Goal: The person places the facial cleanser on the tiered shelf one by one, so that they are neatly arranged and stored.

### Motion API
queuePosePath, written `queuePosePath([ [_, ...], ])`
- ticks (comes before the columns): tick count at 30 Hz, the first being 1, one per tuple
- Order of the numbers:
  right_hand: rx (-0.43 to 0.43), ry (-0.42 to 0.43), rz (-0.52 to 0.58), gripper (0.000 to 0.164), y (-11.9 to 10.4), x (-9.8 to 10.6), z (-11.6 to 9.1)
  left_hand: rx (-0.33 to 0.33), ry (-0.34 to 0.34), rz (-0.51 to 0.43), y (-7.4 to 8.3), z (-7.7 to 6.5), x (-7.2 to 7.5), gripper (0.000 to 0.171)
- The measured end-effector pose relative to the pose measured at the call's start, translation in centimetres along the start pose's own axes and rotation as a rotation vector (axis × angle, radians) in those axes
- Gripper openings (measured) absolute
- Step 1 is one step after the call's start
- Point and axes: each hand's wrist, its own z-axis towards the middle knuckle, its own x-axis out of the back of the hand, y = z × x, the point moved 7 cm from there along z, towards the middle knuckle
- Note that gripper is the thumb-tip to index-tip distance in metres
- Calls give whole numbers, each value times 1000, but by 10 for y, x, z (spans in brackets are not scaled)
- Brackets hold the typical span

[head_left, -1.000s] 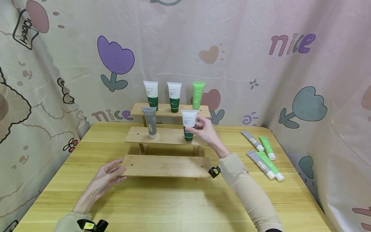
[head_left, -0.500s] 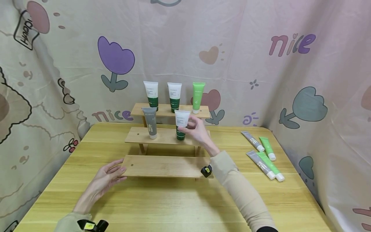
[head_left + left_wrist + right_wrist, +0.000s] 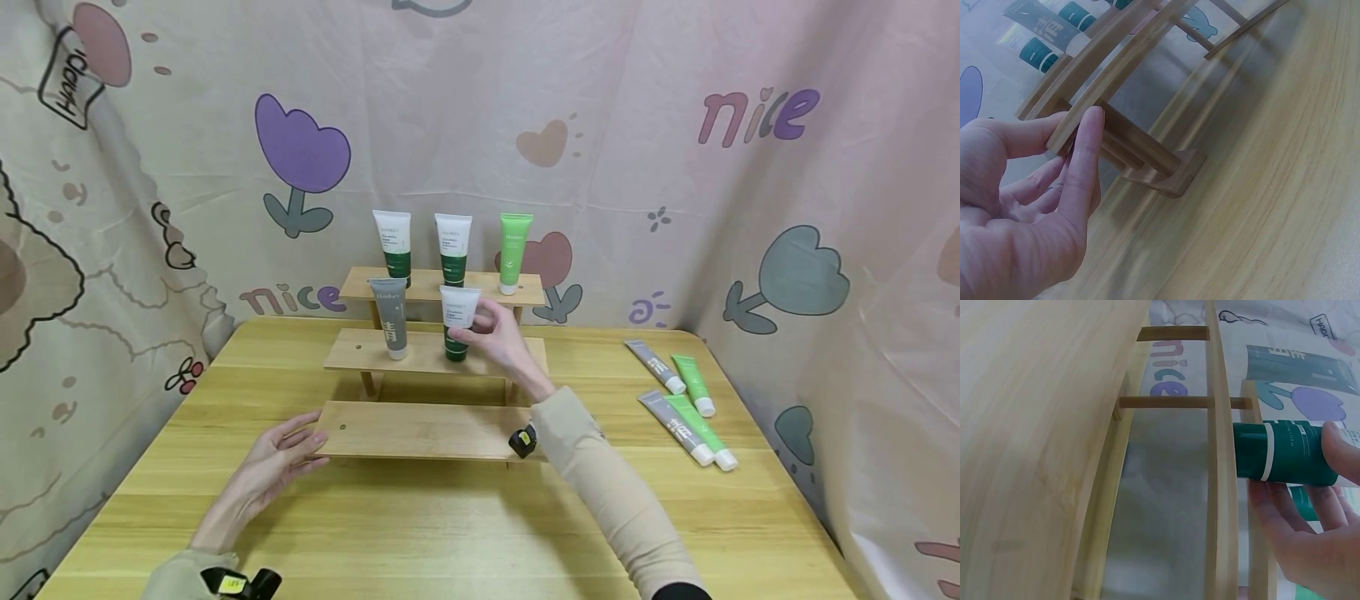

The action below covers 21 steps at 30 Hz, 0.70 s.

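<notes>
Your right hand (image 3: 501, 339) pinches a white-and-green tube (image 3: 458, 310), upright at the middle step (image 3: 426, 348) of the wooden stand (image 3: 370, 384), just right of a standing grey tube (image 3: 390, 317); you cannot tell whether its cap (image 3: 1249, 450) bears fully on the board. Your left hand (image 3: 273, 458) grips the left end of the lowest step (image 3: 423, 432). Behind, on the top step (image 3: 425, 284), stand two matching tubes (image 3: 393, 242) and a light-green tube (image 3: 514, 250), while four more tubes (image 3: 673, 427) lie on the table (image 3: 420, 533), well apart to the right
</notes>
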Motion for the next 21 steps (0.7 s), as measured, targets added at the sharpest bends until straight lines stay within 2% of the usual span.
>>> queuePosePath([
  [9, 23, -6, -9, 54, -1, -5, 3, 7, 0, -10, 1, 0, 0, 77],
  [21, 27, 1, -54, 49, 0, -8, 5, -4, 2, -10, 2, -1, 0, 77],
])
